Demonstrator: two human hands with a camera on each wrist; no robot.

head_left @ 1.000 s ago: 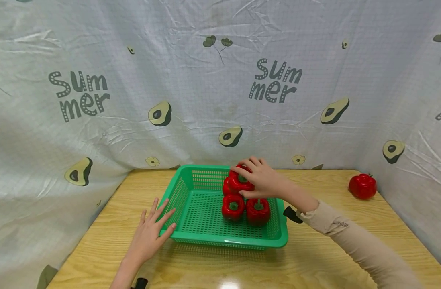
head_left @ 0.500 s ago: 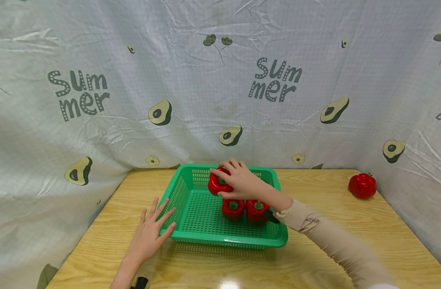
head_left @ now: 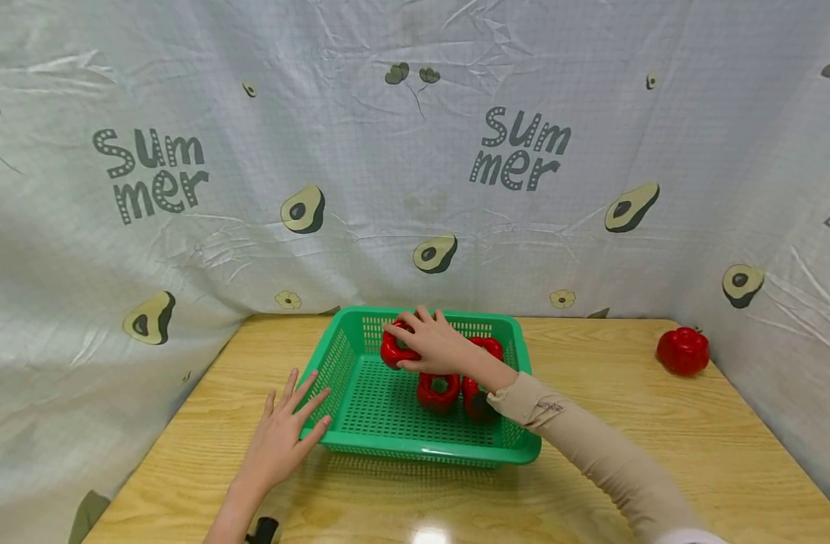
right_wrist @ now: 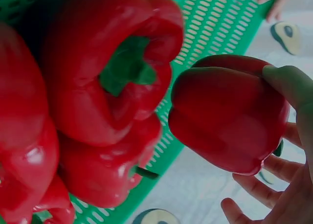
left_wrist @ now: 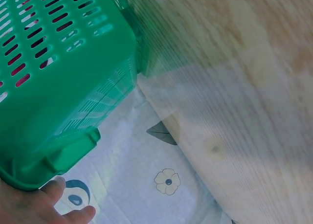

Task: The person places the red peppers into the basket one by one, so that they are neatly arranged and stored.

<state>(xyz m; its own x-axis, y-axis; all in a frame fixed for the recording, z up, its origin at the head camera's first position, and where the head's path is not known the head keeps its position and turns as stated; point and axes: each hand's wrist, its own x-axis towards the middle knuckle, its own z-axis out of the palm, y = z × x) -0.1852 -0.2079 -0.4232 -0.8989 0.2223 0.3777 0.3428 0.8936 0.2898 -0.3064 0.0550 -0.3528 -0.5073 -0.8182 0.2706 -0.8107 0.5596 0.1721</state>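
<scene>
My right hand (head_left: 434, 344) holds a red bell pepper (head_left: 391, 353) over the back of a green plastic basket (head_left: 428, 452). In the right wrist view, thumb and fingers grip this glossy pepper (right_wrist: 227, 116) from one side. Other red peppers sit in the basket's right half: one at the front middle (head_left: 438, 402), one at the right (head_left: 478, 406) partly behind my wrist, and one at the back (head_left: 490, 347). My left hand (head_left: 274, 444) rests with spread fingers at the basket's left rim. The left wrist view shows its fingertips by the green rim (left_wrist: 73, 153).
Another red pepper (head_left: 683, 351) stands on the wooden table (head_left: 605, 385) at the far right. A pale printed cloth (head_left: 360, 151) hangs behind the table and along both sides.
My right hand has carried the pepper leftward from the pile along the basket's back, uncovering the pepper behind it. My left hand stays at the left rim.
</scene>
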